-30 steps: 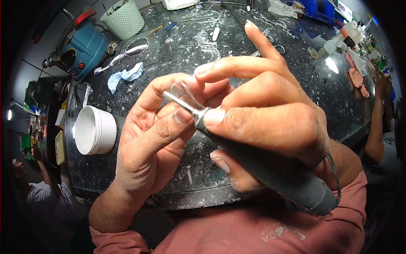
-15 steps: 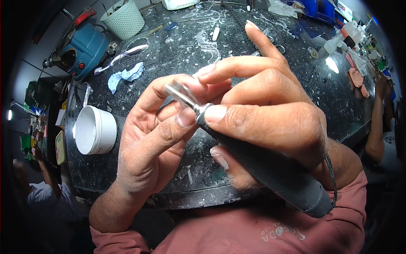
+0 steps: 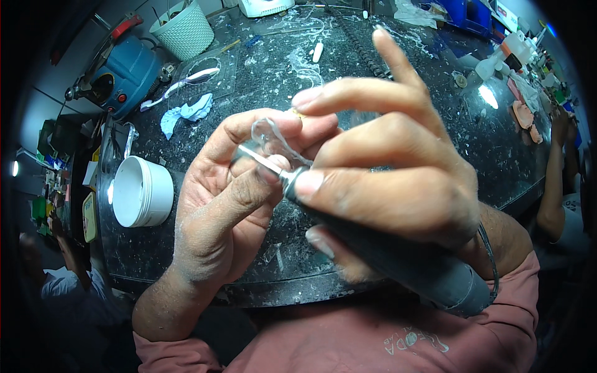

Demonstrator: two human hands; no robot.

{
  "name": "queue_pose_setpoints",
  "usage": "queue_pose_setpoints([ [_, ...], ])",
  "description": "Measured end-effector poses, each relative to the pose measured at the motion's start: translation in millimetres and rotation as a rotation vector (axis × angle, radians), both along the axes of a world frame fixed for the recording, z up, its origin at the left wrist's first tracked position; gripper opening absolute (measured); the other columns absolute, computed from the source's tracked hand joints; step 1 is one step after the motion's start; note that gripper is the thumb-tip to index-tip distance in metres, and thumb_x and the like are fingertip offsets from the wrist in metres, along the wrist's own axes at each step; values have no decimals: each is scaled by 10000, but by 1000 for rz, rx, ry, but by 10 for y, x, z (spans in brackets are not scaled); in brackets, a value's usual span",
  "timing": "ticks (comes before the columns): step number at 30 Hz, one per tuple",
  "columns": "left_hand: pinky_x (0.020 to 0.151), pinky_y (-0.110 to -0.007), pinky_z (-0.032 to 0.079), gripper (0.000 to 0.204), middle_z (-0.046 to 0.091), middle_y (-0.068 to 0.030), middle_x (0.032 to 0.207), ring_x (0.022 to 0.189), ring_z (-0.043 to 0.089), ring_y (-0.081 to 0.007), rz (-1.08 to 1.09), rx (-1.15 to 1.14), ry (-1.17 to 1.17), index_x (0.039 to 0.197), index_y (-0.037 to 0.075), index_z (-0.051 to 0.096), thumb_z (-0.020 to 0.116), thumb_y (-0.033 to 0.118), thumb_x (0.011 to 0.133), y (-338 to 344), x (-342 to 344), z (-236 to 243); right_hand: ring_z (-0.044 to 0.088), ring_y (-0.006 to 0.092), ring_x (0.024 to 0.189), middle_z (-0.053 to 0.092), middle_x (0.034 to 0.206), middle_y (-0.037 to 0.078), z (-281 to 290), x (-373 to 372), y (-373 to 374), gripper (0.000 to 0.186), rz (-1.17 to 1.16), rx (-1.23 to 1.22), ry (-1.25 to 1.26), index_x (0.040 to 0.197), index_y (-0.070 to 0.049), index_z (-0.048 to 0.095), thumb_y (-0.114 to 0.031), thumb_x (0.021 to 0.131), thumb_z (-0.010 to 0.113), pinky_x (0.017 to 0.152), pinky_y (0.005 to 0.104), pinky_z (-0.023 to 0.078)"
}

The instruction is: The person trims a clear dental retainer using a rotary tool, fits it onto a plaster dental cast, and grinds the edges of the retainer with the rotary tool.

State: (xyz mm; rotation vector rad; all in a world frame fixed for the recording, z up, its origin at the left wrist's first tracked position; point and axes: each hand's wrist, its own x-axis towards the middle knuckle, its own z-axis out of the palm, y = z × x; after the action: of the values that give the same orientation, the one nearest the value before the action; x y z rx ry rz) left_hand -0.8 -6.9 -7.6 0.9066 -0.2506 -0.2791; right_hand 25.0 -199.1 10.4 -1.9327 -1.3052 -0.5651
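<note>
My right hand [image 3: 404, 180] grips a black rotary handpiece [image 3: 410, 255], its cord trailing at the forearm. From its nose a slim metal bit [image 3: 264, 161] points up and to the left, passing over my left thumb. My left hand [image 3: 214, 186] pinches a small, clear, curved plastic piece [image 3: 272, 138] close beside the bit; whether the two touch I cannot tell. One finger of my right hand reaches to the left fingertips, and another sticks up free. Part of the clear piece is hidden behind my fingers.
A white tub [image 3: 143, 193] stands left of my hands. Beyond it lie a blue moulded piece [image 3: 186, 115] and a toothbrush [image 3: 183, 87], near a blue machine [image 3: 124, 74] and a woven basket [image 3: 183, 31]. Pink pieces [image 3: 522, 115] lie at the right. White dust streaks the black table [image 3: 261, 74].
The clear piece has turned in my left fingers, and its curved loop now stands up more. The handpiece's nose has shifted slightly left and down; my right hand's raised finger has swung right.
</note>
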Motion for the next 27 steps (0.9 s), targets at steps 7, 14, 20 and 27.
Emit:
queue_pose_setpoints([
  [7,983,-392,467,388,509,-198,1250,1131,559,-286,171,43,-13,1245,-4,422,561,50,887,37,22,3,608,356,1004,566,964,146,-103,247,-136,436,24,145,-128,1112,-15,433,-109,751,660,1019,561,319],
  [14,1003,-384,460,358,483,-244,1263,1163,534,-294,245,41,-26,1202,-41,437,558,29,873,31,23,22,610,384,999,565,938,146,-231,314,53,422,212,264,-149,1083,1,469,-21,706,657,1014,604,305],
  [20,989,-359,471,315,448,-259,1288,1156,536,-281,252,80,-59,1163,-45,456,549,18,869,24,26,2,597,421,1024,580,916,144,-291,254,28,429,147,312,-9,1079,-3,482,-26,697,675,1008,626,291],
  [27,1059,-456,380,334,519,-226,1215,1155,536,-307,240,63,-97,1172,-37,440,547,31,864,39,50,22,634,270,969,624,920,143,-254,252,48,654,86,499,227,1222,-18,381,-472,820,627,942,493,447],
])
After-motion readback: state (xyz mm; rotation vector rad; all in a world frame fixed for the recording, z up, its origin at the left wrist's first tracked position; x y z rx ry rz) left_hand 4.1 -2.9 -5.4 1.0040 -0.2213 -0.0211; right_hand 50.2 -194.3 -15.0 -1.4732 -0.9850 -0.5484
